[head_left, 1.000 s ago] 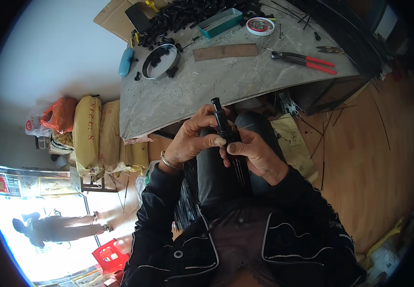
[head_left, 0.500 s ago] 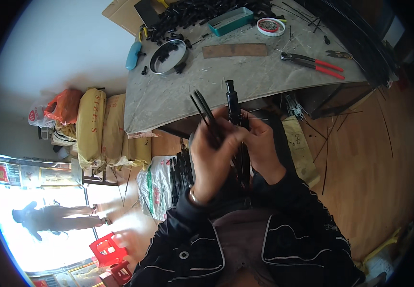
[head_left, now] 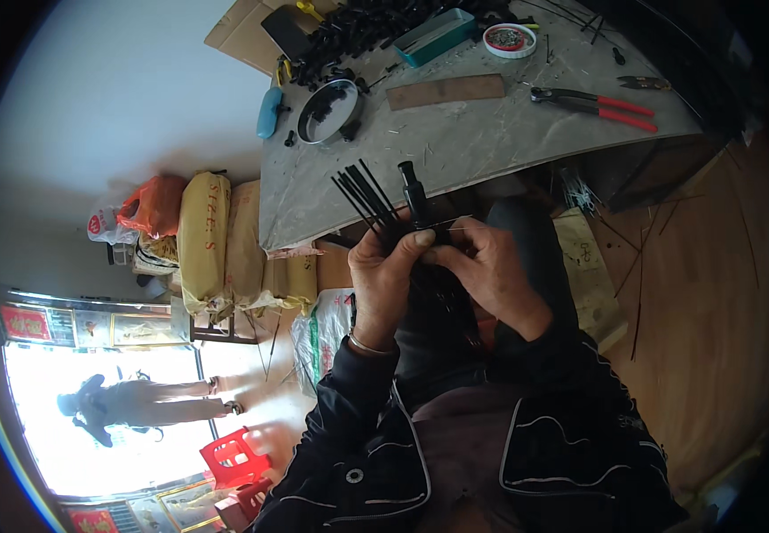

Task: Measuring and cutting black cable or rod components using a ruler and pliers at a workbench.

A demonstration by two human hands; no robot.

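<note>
A fan of thin black rods sticks up from my left hand, which is closed around them, its thumb pressed toward the right. A black stepped tube with a wider end cap rises beside them, its lower part hidden by the fingers. Close on the right, my right hand is closed, thumb and forefinger pinching a fine, light-coloured wire at the tube's side. Both hands work above my lap, just in front of the table.
On the table lie red-handled pincers, small pliers, a wooden strip, a round dish, a green tray and a white-rimmed tub. Yellow sacks stand left. A person is near the bright doorway.
The black rods in my left hand have spread into a fan. The tube tilts leftward, and my right hand now pinches the wire beside it. The view has shifted slightly.
</note>
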